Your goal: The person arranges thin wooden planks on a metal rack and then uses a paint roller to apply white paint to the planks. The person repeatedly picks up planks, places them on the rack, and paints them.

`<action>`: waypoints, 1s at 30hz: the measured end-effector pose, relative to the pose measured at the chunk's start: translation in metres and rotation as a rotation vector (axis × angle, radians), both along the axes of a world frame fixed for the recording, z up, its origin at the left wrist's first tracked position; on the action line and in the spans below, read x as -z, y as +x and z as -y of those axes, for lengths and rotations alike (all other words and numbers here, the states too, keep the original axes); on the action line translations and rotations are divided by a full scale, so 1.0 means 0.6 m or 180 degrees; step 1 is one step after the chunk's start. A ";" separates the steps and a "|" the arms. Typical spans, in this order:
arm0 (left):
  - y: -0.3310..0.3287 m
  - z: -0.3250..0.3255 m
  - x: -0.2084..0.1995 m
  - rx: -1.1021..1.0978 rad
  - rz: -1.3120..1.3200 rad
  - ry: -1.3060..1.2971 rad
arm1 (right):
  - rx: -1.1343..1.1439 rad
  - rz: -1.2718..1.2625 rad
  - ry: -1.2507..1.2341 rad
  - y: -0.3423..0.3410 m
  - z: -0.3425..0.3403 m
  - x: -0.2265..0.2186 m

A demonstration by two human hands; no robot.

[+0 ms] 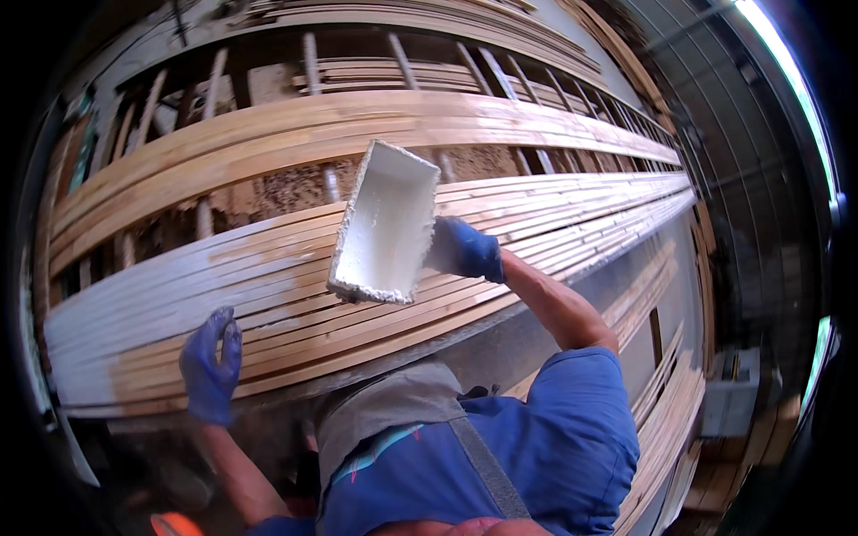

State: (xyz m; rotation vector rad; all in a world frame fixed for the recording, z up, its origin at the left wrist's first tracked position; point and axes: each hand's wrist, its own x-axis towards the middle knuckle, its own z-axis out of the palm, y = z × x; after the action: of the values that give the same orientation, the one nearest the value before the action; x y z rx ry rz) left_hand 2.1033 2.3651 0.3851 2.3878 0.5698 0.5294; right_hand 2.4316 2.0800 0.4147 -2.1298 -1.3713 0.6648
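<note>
My right hand, in a dark blue glove, grips the right side of a rectangular container over the boards. White paint coats its inside, and its rim is crusted with dried paint. The container is tilted so that its inside shows; my fingers are partly hidden behind it. My left hand, in a thinner blue-violet glove, hovers by the near edge of the boards with thumb and fingers apart and nothing in it. Beneath both hands lies a row of long narrow wooden boards, white at the left and right, bare wood in between.
Farther off, bare planks lie across a rack with metal crossbars. More timber is stacked at the back and at the lower right. A wire mesh panel stands at the right, with a grey box below it.
</note>
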 end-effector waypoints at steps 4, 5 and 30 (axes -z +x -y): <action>0.236 0.039 0.013 0.0979 0.0309 0.0240 | 0.0783 -0.0089 0.0099 0.043 0.184 -0.004; 0.321 0.066 0.026 0.1266 0.0362 0.0189 | 0.0875 0.0084 -0.0056 0.060 0.236 -0.007; 0.909 0.424 0.192 0.2410 -0.1600 0.0069 | 0.3435 -0.0970 -0.0166 0.228 0.665 -0.044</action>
State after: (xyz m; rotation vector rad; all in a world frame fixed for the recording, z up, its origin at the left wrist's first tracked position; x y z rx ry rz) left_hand 2.6484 2.1107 0.2697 2.5157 -0.1694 -0.4016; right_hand 2.5685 1.6811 0.4410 -2.2659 0.0434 0.5100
